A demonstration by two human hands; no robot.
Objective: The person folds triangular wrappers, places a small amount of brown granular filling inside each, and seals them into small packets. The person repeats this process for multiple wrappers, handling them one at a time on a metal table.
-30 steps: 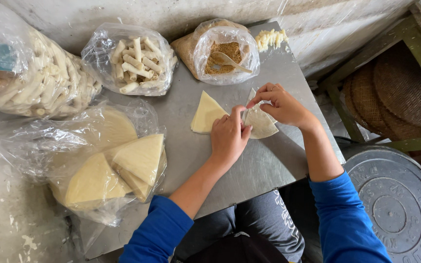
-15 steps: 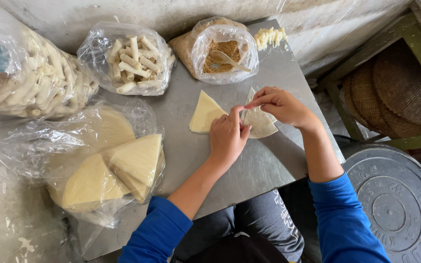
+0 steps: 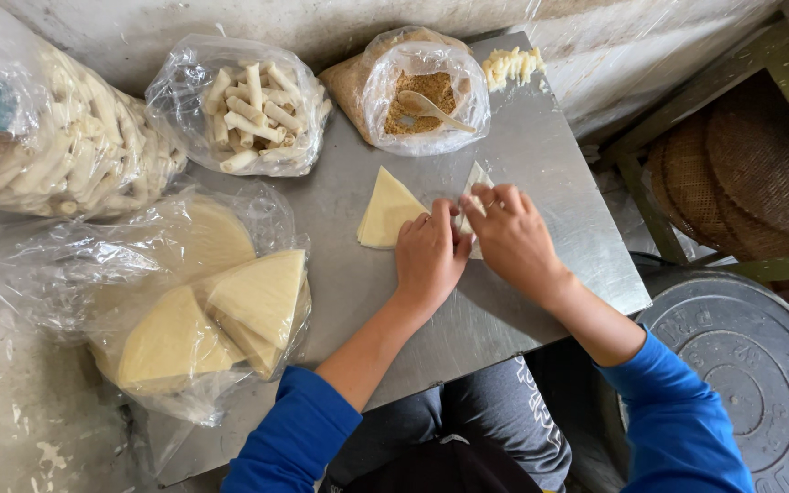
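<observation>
On the metal table (image 3: 541,173), my left hand (image 3: 428,257) and my right hand (image 3: 510,237) press together on a pale triangular wrapper (image 3: 475,183), folding it; most of the wrapper is hidden under the fingers. Just left of my left hand lies a small stack of triangular wrappers (image 3: 386,209). Beyond the hands stands an open plastic bag of brown filling (image 3: 424,89) with a spoon (image 3: 431,108) in it. Both arms wear blue sleeves.
A plastic bag of wedge-shaped wrappers (image 3: 221,315) lies at the left front. A bag of finished rolls (image 3: 247,110) sits at the back, a bigger bag of rolls (image 3: 57,151) far left. A round metal lid (image 3: 751,374) and woven trays (image 3: 751,173) are to the right.
Both hands have closed in over the wrapper, covering more of it as it is folded. The spoon in the filling bag now shows.
</observation>
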